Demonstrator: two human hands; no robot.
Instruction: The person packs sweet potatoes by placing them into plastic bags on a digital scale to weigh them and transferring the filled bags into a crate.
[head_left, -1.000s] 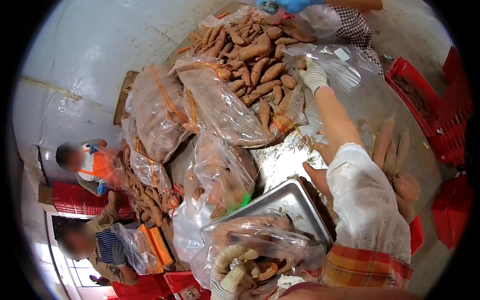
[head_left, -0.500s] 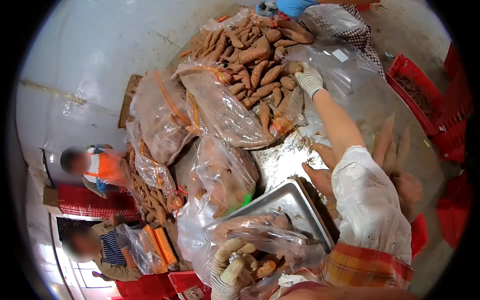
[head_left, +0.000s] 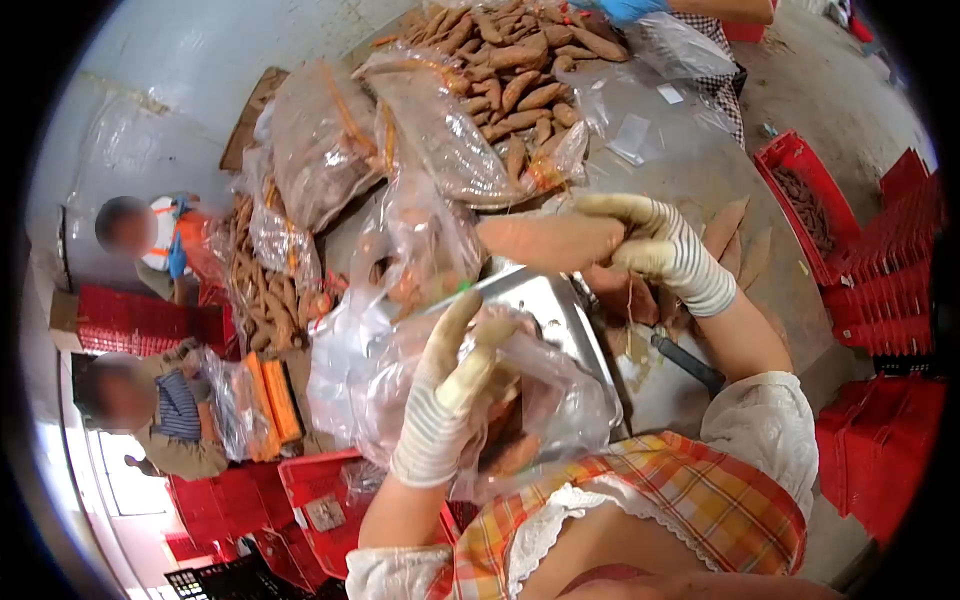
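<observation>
A large sweet potato (head_left: 550, 243) is held by its right end in my gloved right hand (head_left: 655, 245), above the metal tray (head_left: 592, 355). My left hand (head_left: 448, 385), in a striped glove, has its fingers curled at the edge of a clear plastic bag (head_left: 565, 385); what they pinch is partly hidden. This bag holds sweet potatoes and rests on the tray. Under my right wrist, a dark-handled tool (head_left: 688, 362) lies near other sweet potatoes (head_left: 725, 228).
A large pile of sweet potatoes (head_left: 520, 85) lies at the far side, beside filled plastic bags (head_left: 320, 150). Red crates (head_left: 880, 440) stand at right and lower left. Two people work at left; a blue-gloved hand (head_left: 630, 10) shows at the top.
My right hand has come back from the pile and now holds a large sweet potato over the tray. My left hand has moved up along the bag. The view has shifted.
</observation>
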